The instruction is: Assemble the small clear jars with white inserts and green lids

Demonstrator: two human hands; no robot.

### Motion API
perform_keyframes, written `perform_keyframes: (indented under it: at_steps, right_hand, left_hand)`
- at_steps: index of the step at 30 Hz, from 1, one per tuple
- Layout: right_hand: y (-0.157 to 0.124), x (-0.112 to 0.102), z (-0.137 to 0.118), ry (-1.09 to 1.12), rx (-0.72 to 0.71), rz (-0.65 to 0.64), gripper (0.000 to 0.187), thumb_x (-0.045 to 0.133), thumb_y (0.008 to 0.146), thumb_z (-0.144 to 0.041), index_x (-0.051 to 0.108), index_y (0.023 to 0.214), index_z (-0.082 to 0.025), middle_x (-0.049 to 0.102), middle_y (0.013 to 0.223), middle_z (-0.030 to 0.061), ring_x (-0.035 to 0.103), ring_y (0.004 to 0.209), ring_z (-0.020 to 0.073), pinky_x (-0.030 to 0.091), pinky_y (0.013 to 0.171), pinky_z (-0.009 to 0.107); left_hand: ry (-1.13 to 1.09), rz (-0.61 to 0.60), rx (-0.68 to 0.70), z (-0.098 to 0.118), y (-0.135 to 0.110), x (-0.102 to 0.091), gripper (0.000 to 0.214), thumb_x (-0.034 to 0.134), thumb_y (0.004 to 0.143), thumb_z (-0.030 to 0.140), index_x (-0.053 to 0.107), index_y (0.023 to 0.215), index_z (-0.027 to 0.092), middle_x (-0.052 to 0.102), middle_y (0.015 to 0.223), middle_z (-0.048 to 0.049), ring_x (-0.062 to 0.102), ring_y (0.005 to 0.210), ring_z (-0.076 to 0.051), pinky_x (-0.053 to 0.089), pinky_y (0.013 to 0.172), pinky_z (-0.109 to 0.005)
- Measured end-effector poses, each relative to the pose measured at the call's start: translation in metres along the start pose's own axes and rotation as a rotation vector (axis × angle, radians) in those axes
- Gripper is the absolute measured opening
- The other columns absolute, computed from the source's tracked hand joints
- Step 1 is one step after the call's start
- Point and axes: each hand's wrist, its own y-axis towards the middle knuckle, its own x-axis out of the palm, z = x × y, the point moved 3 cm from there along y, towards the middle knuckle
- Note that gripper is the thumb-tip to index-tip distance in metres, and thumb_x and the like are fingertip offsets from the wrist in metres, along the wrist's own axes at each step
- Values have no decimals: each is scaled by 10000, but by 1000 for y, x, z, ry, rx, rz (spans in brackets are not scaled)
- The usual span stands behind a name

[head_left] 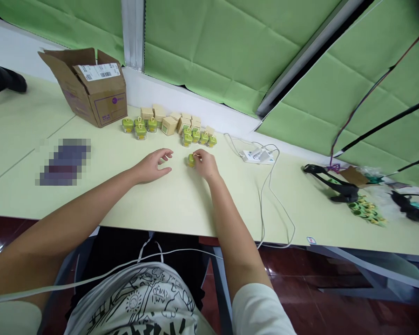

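My right hand rests on the pale table, its fingers closed round a small yellow-green jar-like item. Just to its left my left hand lies on the table with fingers loosely curled and apart, holding nothing. Beyond both hands stand two clusters of the same green items, with several small tan boxes between and behind them.
An open cardboard box lies on its side at the back left. A white charger hub with cables sits to the right. Black tools and green-yellow tape rolls lie at far right. A blurred dark patch is at left.
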Motion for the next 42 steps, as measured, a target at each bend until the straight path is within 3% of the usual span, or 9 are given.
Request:
perform_keyframes:
  at_steps: [5,12,21,32,42]
  right_hand:
    - [54,-16,18,-248,60,-2,342,514,922,-80,809,1085,-136,812,1122,184,727,1064,302,565,1023,410]
    - [92,-8,19,-347,29,22,403,488,981,-108,823,1200,-149,831,1168,151,738,1112,272,536,1050,357]
    - [104,-1,22,-420,27,42,409,487,996,-111,796,1258,-164,822,1214,143,739,1144,272,543,1048,355]
    - [100,-12,43,-356,69,80,378,496,962,-108,811,1160,-171,828,1097,124,736,1043,255,540,940,319]
    - [100,-8,41,-361,42,107,320,504,980,-143,786,1130,-168,817,1076,123,714,993,239,519,912,316]
  left_hand:
    - [26,-38,40,-5,0,5,586,695,884,424,563,1427,249,665,1406,-112,671,1221,-270,584,1043,-466]
    - [43,-33,36,-6,-1,5,569,679,899,410,564,1430,240,677,1369,-120,687,1181,-272,597,1037,-471]
    - [62,-79,23,-3,0,8,551,634,923,389,554,1438,214,665,1387,-117,676,1176,-265,569,1084,-463]
    - [83,-111,7,-4,1,11,495,595,929,400,577,1381,198,651,1401,-129,679,1202,-288,559,1097,-483]
    - [95,-115,4,-7,1,12,498,591,927,412,576,1377,201,664,1385,-126,688,1208,-288,565,1086,-478]
